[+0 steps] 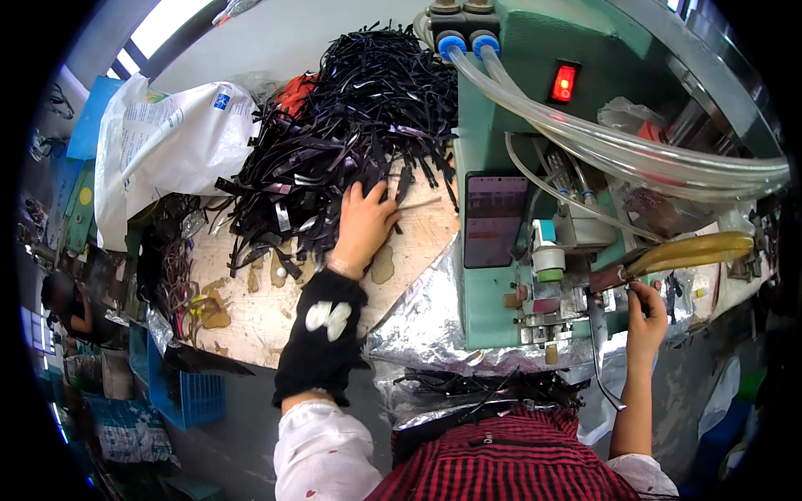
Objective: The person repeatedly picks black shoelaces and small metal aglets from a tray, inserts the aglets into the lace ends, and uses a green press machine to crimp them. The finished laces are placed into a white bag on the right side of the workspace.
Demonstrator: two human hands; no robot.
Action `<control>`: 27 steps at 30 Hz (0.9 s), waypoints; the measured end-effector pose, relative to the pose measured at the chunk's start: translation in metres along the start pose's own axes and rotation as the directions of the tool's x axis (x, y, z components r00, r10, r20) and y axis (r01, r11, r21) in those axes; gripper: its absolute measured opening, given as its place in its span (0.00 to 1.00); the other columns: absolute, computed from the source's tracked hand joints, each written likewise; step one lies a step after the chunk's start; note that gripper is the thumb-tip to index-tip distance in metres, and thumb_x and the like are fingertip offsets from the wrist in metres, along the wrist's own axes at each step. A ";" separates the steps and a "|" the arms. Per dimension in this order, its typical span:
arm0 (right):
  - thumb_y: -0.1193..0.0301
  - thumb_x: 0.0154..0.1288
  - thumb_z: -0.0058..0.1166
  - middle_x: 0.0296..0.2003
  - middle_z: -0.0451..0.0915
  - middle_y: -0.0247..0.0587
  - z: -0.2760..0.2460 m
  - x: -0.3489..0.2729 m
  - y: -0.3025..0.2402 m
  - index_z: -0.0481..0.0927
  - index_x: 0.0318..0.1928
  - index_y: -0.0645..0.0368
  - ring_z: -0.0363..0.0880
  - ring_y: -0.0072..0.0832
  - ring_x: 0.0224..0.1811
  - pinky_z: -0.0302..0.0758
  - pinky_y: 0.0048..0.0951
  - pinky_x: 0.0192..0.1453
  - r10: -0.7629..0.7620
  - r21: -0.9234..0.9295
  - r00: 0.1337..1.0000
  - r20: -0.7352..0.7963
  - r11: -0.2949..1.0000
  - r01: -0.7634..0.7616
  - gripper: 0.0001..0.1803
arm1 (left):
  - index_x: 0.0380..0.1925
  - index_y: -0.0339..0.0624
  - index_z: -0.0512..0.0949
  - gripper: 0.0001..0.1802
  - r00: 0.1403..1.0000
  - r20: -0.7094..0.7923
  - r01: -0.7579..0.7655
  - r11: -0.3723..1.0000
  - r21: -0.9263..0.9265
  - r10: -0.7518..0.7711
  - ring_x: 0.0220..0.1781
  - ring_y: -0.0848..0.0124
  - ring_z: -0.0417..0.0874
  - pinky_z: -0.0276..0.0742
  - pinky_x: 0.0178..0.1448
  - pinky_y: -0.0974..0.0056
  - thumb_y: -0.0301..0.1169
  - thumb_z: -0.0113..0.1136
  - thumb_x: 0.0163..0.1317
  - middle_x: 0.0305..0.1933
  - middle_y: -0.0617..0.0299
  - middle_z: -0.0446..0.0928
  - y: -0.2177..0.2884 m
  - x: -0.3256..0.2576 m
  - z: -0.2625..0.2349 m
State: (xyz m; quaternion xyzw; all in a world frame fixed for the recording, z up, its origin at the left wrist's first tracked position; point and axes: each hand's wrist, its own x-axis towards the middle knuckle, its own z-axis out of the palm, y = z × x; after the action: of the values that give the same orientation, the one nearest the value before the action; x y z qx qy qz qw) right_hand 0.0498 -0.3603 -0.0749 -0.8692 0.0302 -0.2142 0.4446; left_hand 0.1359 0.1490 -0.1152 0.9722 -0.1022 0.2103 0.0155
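- Left hand (364, 224) lies spread, fingers flat on the near edge of the black strip pile (351, 117), far left on the wooden bench (251, 309).
- Right hand (647, 311) pinches a single strip (598, 334) beside the green machine (501, 125).
- Risk: tangled strips could drag out together; fingers sit close to the machine's working head.

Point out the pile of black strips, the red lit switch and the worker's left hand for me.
pile of black strips (351, 117), head view, middle of the heap.
red lit switch (565, 83), head view, its glowing face.
left hand (364, 227), head view, back of the hand.
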 end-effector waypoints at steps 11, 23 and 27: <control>0.81 0.63 0.58 0.38 0.85 0.41 -0.017 -0.005 -0.070 0.85 0.42 0.65 0.82 0.31 0.43 0.75 0.30 0.52 -0.243 0.133 0.966 0.087 0.964 0.231 0.07 | 0.32 0.49 0.85 0.10 0.982 0.177 0.050 0.995 0.089 -0.065 0.52 0.54 0.78 0.72 0.59 0.50 0.29 0.68 0.45 0.47 0.57 0.81 0.060 -0.051 -0.057; 0.81 0.61 0.63 0.43 0.84 0.40 0.037 0.005 -0.119 0.73 0.60 0.66 0.82 0.22 0.45 0.75 0.26 0.55 -0.098 0.704 0.982 0.162 0.709 -0.045 0.26 | 0.51 0.29 0.76 0.12 0.890 -0.076 -0.055 0.061 -0.997 -0.450 0.36 0.66 0.85 0.82 0.37 0.69 0.25 0.51 0.74 0.39 0.50 0.84 0.187 -0.020 -0.181; 0.81 0.60 0.64 0.51 0.81 0.44 0.025 -0.001 -0.142 0.71 0.62 0.67 0.79 0.23 0.50 0.75 0.29 0.58 -0.064 0.767 0.954 0.293 0.611 -0.194 0.29 | 0.43 0.24 0.77 0.12 0.834 -0.541 -0.347 0.657 -0.670 -0.111 0.43 0.55 0.89 0.87 0.49 0.56 0.27 0.52 0.75 0.44 0.37 0.84 0.217 0.012 -0.206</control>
State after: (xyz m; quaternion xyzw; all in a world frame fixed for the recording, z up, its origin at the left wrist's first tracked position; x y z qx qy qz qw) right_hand 0.0390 -0.2553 0.0240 -0.6046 -0.1007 -0.0589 0.7879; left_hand 0.0186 -0.0506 0.0751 0.7695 -0.2362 0.4139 0.4251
